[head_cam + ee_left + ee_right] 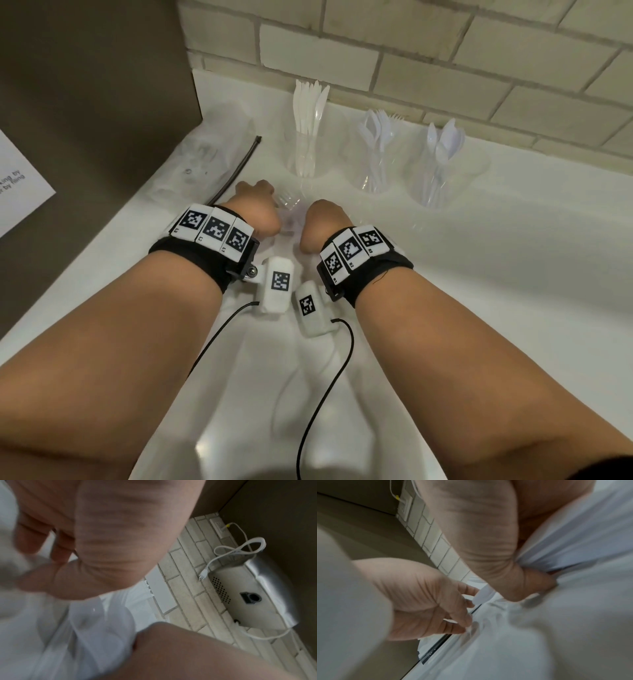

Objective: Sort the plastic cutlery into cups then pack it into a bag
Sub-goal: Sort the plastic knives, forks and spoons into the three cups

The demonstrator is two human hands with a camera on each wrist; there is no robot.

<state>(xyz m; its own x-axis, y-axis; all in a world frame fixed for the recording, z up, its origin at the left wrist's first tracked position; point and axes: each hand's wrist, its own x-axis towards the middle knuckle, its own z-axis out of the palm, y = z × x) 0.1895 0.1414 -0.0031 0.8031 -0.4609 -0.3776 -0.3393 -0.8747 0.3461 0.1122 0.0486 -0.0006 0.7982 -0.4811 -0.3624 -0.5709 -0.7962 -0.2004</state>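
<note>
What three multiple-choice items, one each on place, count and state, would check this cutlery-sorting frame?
1. Where does the cup of knives stand among the upright cups along the tiled wall?
A. leftmost
B. middle
C. rightmost

2. How many upright clear cups hold cutlery?
A. one
B. three
C. five

3. What are the two hands doing?
A. resting flat and open on the counter
B. both gripping clear plastic between them
C. each lifting a cup of spoons

Answers: 1 A, the knives stand left of the cup of forks and the cup of spoons. 2 B, three filled cups stand in the row. 3 B, the left hand and right hand curl around the clear plastic, which holds a fork.
</note>
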